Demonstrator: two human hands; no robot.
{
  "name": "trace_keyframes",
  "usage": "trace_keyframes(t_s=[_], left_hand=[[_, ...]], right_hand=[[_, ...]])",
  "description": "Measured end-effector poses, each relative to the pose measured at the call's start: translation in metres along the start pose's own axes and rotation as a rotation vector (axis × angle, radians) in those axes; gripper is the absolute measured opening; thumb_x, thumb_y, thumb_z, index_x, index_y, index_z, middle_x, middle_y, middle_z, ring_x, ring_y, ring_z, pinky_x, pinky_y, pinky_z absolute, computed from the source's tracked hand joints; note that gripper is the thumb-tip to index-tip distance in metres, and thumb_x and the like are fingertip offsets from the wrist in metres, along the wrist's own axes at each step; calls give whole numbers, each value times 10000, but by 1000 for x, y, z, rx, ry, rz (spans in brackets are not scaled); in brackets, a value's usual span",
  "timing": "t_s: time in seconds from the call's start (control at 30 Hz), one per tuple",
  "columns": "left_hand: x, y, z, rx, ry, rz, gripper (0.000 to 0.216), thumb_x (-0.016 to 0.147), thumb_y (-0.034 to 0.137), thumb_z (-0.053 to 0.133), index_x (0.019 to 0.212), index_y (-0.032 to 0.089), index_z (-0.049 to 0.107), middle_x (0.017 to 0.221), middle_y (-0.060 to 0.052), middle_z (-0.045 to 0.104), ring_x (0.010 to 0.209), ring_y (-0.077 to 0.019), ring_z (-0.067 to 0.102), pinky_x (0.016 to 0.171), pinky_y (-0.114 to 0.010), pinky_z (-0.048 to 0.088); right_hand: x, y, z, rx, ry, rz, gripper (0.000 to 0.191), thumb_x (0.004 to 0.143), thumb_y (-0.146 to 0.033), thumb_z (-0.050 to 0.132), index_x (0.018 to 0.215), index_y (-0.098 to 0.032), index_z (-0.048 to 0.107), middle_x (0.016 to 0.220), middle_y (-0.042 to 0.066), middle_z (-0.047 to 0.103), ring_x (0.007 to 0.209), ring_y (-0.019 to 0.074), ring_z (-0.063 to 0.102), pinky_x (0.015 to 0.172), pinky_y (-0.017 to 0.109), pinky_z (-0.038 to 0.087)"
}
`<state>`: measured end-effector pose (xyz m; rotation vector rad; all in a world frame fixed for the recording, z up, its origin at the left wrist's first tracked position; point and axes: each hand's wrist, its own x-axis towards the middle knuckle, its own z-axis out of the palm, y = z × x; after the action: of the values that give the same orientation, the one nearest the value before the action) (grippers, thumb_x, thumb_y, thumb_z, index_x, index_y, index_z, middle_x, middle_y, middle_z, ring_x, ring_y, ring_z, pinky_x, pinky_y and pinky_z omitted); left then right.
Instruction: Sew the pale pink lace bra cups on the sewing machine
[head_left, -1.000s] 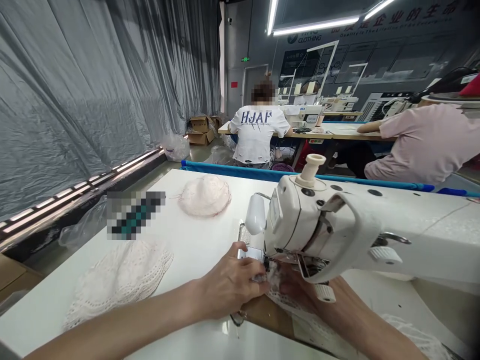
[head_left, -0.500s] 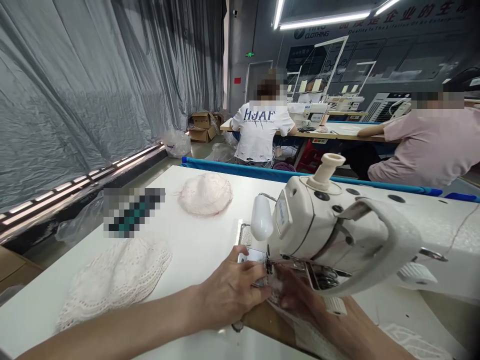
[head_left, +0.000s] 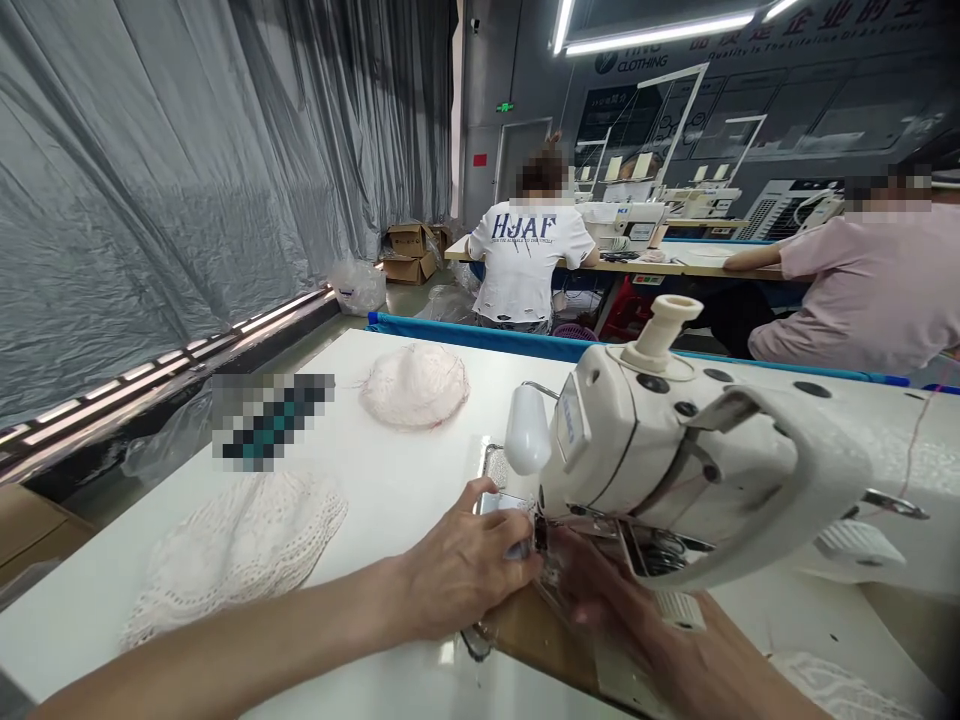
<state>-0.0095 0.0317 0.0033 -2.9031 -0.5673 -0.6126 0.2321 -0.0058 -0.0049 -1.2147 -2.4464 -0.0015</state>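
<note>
At the needle of a white sewing machine [head_left: 637, 450], a narrow piece of white lace fabric [head_left: 552, 578] lies between my hands, mostly covered by them. My left hand [head_left: 472, 565] is bent over the metal plate left of the presser foot [head_left: 540, 533], its fingertips and thumb closed at the fabric's edge. Partly hidden below the machine head, my right hand [head_left: 611, 595] has its fingers closed on the fabric from the right side. A stack of white eyelet lace pieces [head_left: 240, 550] rests by my left forearm. Farther back lies a round, pale pink-white fabric piece [head_left: 415, 387].
More white lace [head_left: 817, 680] lies at the lower right of the white table [head_left: 397, 470]. A blurred dark object [head_left: 277, 425] sits near its left edge. Beyond a blue rail [head_left: 480, 340], two people sit at another sewing bench. Cardboard boxes [head_left: 409, 255] stand by the curtain.
The view has shifted slightly. Less fabric shows in front of the needle, and more of the brown board is visible. Both hands stay close to the presser foot.
</note>
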Motion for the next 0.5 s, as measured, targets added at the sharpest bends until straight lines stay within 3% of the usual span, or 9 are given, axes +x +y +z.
trace_keyframes(t_s=[0.07, 0.17, 0.3, 0.5], left_hand=[[1, 4, -4, 42, 2, 14, 230, 907, 100, 400, 1086, 132, 541, 1010, -90, 584, 961, -155, 536, 1014, -453, 269], [2, 9, -9, 75, 39, 39, 199, 899, 84, 418, 1024, 123, 569, 961, -76, 601, 961, -160, 533, 990, -436, 301], [2, 14, -8, 60, 74, 47, 163, 883, 73, 444, 937, 111, 593, 914, -60, 604, 907, -151, 537, 926, -413, 341], [2, 16, -5, 67, 98, 34, 138, 874, 67, 468, 891, 116, 596, 923, -49, 605, 902, -141, 534, 897, -388, 348]], right_hand=[[-4, -10, -6, -103, -5, -137, 385, 913, -419, 457, 1223, -225, 579, 1146, 84, 668, 1020, 270, 634, 797, 357, 545], [-12, -19, -6, -174, 32, -268, 436, 893, -460, 492, 1215, -178, 575, 1109, 93, 686, 908, 259, 680, 754, 347, 555], [-19, -22, 5, -224, 129, -314, 324, 920, -369, 435, 1063, -170, 646, 1038, 82, 715, 745, 231, 704, 676, 366, 552], [-15, -23, 6, -285, 75, -385, 368, 945, -326, 372, 1013, -130, 676, 1045, 89, 711, 665, 195, 703, 595, 329, 563]])
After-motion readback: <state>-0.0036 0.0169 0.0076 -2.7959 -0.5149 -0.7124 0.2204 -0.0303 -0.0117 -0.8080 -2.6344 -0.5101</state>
